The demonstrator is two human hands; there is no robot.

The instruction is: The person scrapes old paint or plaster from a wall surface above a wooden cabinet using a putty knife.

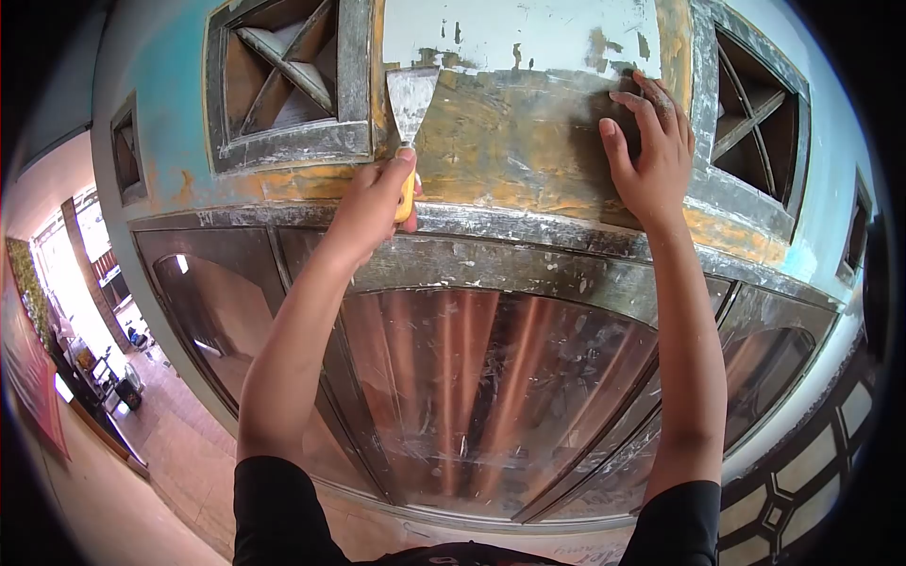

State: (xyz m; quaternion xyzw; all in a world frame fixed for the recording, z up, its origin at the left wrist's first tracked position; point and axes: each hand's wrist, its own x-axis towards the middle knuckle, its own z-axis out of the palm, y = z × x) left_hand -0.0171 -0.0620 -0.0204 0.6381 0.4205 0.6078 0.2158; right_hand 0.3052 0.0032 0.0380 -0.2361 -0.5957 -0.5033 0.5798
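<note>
My left hand [382, 203] is wrapped round the yellow handle of a scraper [411, 99], its wide metal blade pointing up against the panel's left side. White residue marks the blade. The panel [519, 141] has white paint at the top with a ragged lower edge, and bare brown and orange patches below. My right hand [656, 151] rests at the panel's right side, fingers spread and dusty at the tips, holding nothing.
Square vents with crossed slats [288, 71] flank the panel, another [755, 118] on the right. Below runs a worn ledge [528, 224] above a glass window [472, 396] with curtains behind. An opening with a tiled floor [179, 434] lies at the left.
</note>
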